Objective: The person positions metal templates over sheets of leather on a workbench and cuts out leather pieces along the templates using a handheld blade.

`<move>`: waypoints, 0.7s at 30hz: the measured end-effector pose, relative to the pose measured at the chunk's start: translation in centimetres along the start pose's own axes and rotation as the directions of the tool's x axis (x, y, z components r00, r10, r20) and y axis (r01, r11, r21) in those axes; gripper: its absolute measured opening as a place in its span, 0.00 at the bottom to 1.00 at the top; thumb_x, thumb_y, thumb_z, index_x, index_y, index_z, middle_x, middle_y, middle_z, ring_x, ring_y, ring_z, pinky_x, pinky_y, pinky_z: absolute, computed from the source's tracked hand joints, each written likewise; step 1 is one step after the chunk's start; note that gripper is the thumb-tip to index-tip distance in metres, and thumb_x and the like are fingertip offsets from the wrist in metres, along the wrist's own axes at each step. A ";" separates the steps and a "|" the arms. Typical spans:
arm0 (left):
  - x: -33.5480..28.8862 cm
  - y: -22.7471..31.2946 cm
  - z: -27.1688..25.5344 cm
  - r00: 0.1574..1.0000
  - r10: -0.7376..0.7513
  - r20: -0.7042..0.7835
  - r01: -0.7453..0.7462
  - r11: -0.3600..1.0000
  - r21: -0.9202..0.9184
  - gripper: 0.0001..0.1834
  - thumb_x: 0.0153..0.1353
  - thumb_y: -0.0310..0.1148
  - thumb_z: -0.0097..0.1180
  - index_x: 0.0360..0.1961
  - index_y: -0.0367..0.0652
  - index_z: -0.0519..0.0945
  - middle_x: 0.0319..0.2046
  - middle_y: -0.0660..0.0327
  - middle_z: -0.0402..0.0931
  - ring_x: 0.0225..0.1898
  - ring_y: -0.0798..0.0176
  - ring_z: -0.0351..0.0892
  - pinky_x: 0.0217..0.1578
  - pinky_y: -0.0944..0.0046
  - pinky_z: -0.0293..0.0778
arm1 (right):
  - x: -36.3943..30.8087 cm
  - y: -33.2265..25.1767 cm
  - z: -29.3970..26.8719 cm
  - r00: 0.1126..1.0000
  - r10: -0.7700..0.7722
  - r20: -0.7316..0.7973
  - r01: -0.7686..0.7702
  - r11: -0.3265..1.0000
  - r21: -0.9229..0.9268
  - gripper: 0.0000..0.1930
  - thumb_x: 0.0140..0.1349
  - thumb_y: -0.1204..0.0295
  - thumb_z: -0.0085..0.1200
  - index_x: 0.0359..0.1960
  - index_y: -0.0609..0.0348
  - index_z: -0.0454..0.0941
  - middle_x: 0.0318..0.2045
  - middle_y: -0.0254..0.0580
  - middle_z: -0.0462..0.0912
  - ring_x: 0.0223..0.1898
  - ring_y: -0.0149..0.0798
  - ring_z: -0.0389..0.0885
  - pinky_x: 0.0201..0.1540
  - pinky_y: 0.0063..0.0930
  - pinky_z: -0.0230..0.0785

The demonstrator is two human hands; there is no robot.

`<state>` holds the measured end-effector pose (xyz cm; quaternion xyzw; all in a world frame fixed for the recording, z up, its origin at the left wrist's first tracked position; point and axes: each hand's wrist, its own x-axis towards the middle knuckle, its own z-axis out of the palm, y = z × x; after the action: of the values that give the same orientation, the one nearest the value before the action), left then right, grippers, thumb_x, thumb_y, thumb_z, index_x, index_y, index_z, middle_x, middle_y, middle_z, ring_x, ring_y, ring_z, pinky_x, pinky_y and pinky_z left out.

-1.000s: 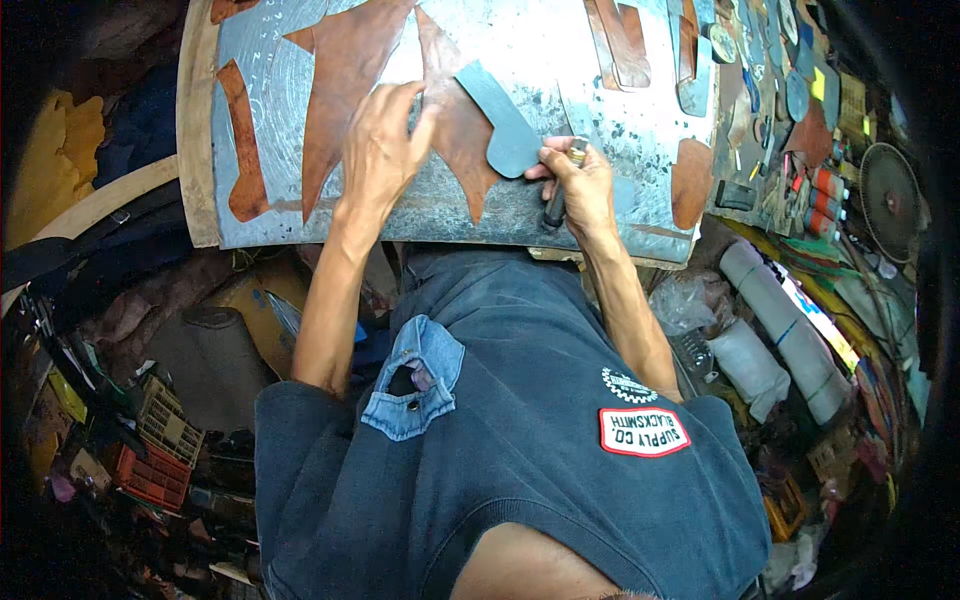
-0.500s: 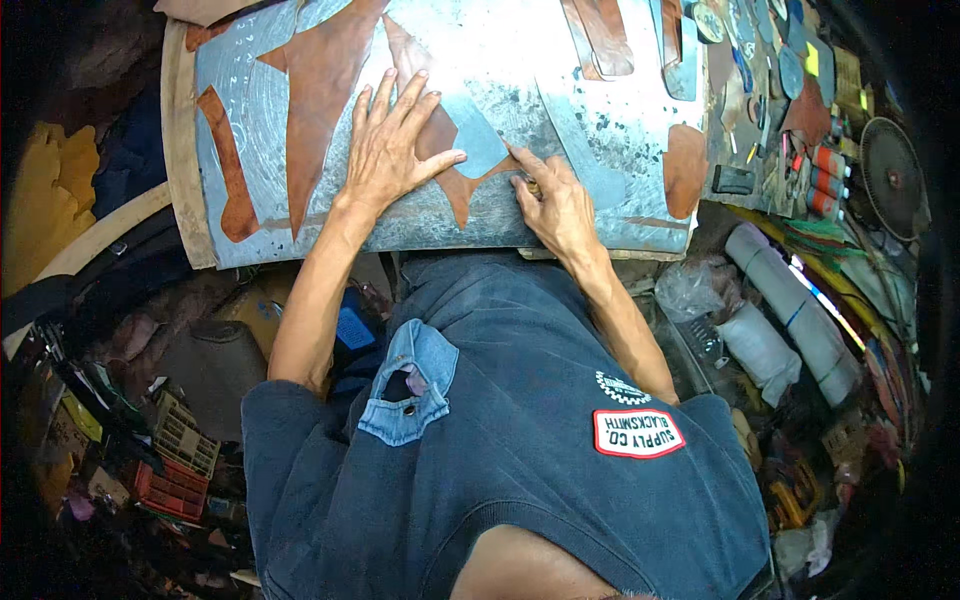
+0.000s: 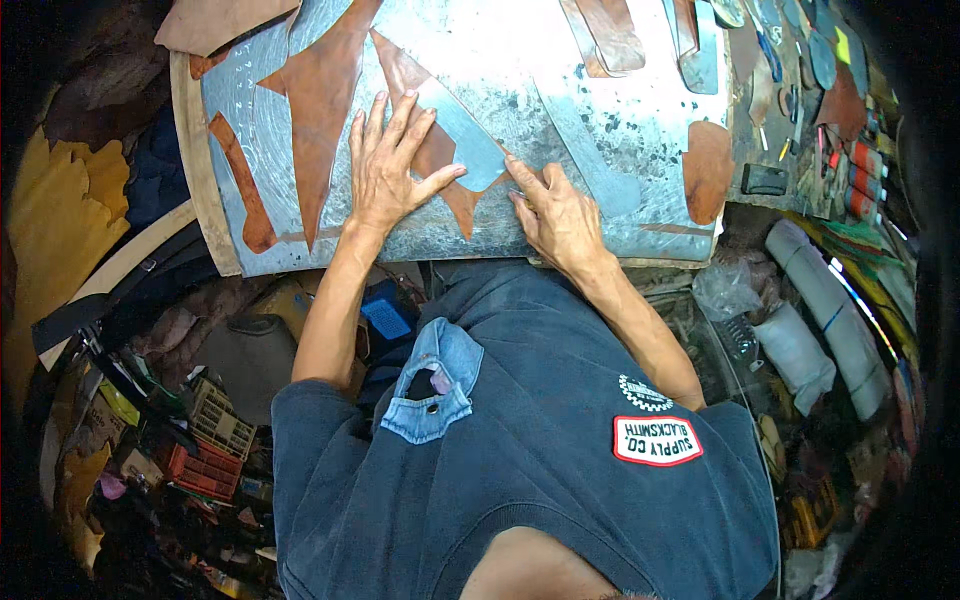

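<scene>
My left hand lies flat with its fingers spread over a pointed piece of brown leather, pressing it to the metal-topped work surface. Along that leather lies a flat grey-blue piece, its edge close to my left thumb. My right hand is curled, with its index finger stretched to the right corner of the grey-blue piece, where a narrow bit of brown leather shows. The other fingers are closed around something small that the hand hides.
A large brown leather piece and a narrow strip lie to the left. On the right sit a rounded leather piece and a black rectangular object. Rolled grey material stands beyond the bench's right corner.
The whole view has shifted a little. Relative to the bench, my left hand and the leather have slid slightly left. My right hand has also moved left, and its tool is now hidden.
</scene>
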<state>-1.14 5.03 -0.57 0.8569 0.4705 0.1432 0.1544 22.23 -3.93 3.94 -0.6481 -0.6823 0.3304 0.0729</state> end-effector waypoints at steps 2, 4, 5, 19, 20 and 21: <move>0.1 0.0 0.0 1.000 -0.001 0.006 0.001 1.000 0.010 0.40 0.46 0.63 0.67 0.55 0.48 0.79 0.67 0.56 0.64 0.69 0.43 0.55 0.67 0.39 0.47 | 0.0 0.1 -0.1 1.000 0.008 0.027 -0.008 1.000 0.021 0.27 0.62 0.68 0.56 0.64 0.44 0.67 0.36 0.51 0.72 0.30 0.54 0.82 0.29 0.47 0.78; 0.1 0.0 0.0 1.000 -0.004 0.010 0.004 1.000 0.021 0.40 0.46 0.63 0.67 0.55 0.48 0.79 0.67 0.56 0.63 0.69 0.43 0.54 0.67 0.39 0.47 | 0.1 0.2 -0.2 0.999 0.000 0.037 -0.001 1.000 0.027 0.27 0.62 0.67 0.56 0.65 0.44 0.67 0.37 0.51 0.72 0.30 0.54 0.82 0.30 0.47 0.78; 0.0 -0.1 0.1 1.000 -0.003 0.008 0.002 1.000 0.027 0.40 0.46 0.63 0.67 0.55 0.48 0.79 0.67 0.56 0.64 0.70 0.44 0.54 0.67 0.39 0.47 | 0.2 0.2 -0.2 0.999 -0.006 0.046 0.005 1.000 0.029 0.27 0.63 0.67 0.56 0.65 0.44 0.67 0.37 0.51 0.72 0.30 0.54 0.82 0.30 0.47 0.78; 0.2 0.1 0.1 1.000 0.009 0.020 -0.009 1.000 0.016 0.40 0.45 0.63 0.68 0.55 0.49 0.79 0.66 0.56 0.65 0.70 0.44 0.54 0.68 0.39 0.45 | 0.3 1.1 -0.4 0.999 -0.035 0.025 0.032 0.994 0.102 0.24 0.63 0.66 0.56 0.62 0.47 0.70 0.35 0.50 0.73 0.30 0.53 0.81 0.31 0.47 0.76; 0.2 0.0 0.0 1.000 0.007 0.026 -0.008 0.999 0.032 0.40 0.45 0.63 0.68 0.55 0.49 0.79 0.66 0.56 0.64 0.70 0.44 0.53 0.68 0.39 0.45 | 0.1 1.3 -0.6 0.997 -0.080 0.003 0.079 0.990 0.112 0.23 0.65 0.65 0.54 0.62 0.54 0.70 0.34 0.52 0.74 0.30 0.52 0.83 0.29 0.46 0.77; 0.2 0.1 0.0 0.999 0.007 0.032 -0.008 0.999 0.045 0.40 0.45 0.63 0.68 0.56 0.49 0.79 0.67 0.56 0.63 0.70 0.43 0.52 0.68 0.39 0.45 | -0.4 1.5 -0.7 0.997 -0.071 0.008 0.069 0.992 0.108 0.23 0.65 0.65 0.54 0.62 0.54 0.70 0.34 0.52 0.74 0.30 0.52 0.83 0.29 0.46 0.77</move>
<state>-0.99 5.16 -0.53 0.8641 0.4679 0.1192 0.1418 23.91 -4.17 3.81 -0.6169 -0.6862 0.3677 0.1154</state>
